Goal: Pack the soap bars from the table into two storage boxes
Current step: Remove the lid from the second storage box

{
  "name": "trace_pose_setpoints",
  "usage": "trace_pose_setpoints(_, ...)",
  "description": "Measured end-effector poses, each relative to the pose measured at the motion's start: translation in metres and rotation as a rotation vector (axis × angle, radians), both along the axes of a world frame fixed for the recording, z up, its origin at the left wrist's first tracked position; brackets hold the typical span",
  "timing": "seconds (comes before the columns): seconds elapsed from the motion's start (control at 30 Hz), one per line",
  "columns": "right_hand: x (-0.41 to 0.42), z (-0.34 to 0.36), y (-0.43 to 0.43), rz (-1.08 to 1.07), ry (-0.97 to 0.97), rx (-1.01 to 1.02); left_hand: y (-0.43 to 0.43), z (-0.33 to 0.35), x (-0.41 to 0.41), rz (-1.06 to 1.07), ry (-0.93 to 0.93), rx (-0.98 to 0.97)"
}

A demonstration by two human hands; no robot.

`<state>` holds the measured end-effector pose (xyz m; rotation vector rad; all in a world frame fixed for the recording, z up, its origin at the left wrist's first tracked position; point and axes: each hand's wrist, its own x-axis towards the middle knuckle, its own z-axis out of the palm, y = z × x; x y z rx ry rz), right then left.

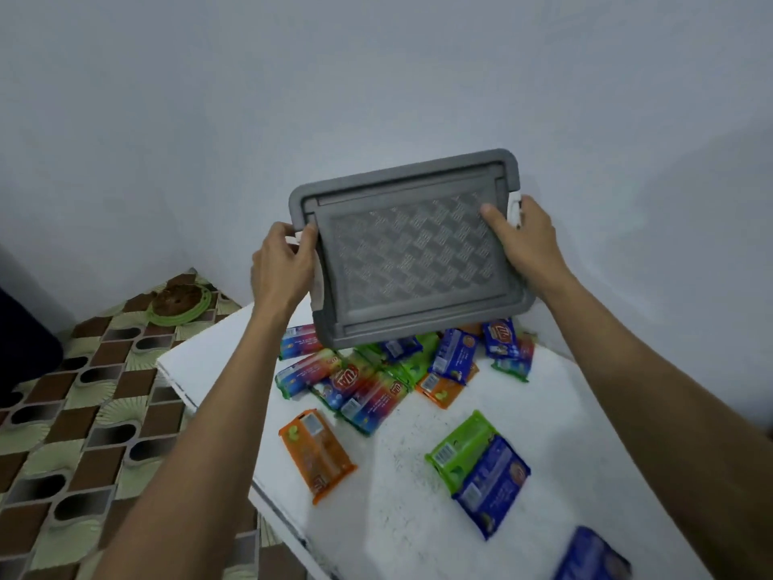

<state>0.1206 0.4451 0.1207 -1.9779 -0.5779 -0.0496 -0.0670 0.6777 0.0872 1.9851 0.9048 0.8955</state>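
Observation:
I hold a grey storage box (408, 253) up in the air above the white table (418, 517), its patterned grey lid tilted toward me. My left hand (282, 270) grips its left edge by a white latch. My right hand (525, 249) grips the right edge, thumb on the lid. Several wrapped soap bars lie on the table: a pile (376, 383) under the box, an orange bar (318, 454) nearer me, a green bar (462, 447) with a blue bar (493, 483) overlapping it, and another blue bar (592, 556) at the bottom edge.
The table stands in a corner of pale walls. To the left is a patterned brown and green floor (83, 412). A green round object (177, 303) with something brown on it lies on the floor by the wall. A dark shape (21, 341) is at the far left.

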Motion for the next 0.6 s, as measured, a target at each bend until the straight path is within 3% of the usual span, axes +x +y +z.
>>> trace_pose_setpoints(0.27, -0.050, -0.027, -0.158, -0.156, 0.163, -0.052, -0.101, -0.012, 0.008, -0.209, 0.044, -0.064)
trace_pose_setpoints(0.6, -0.137, -0.026, -0.338, -0.426, 0.188, -0.361, -0.238, -0.058, 0.001, -0.611, 0.167, -0.193)
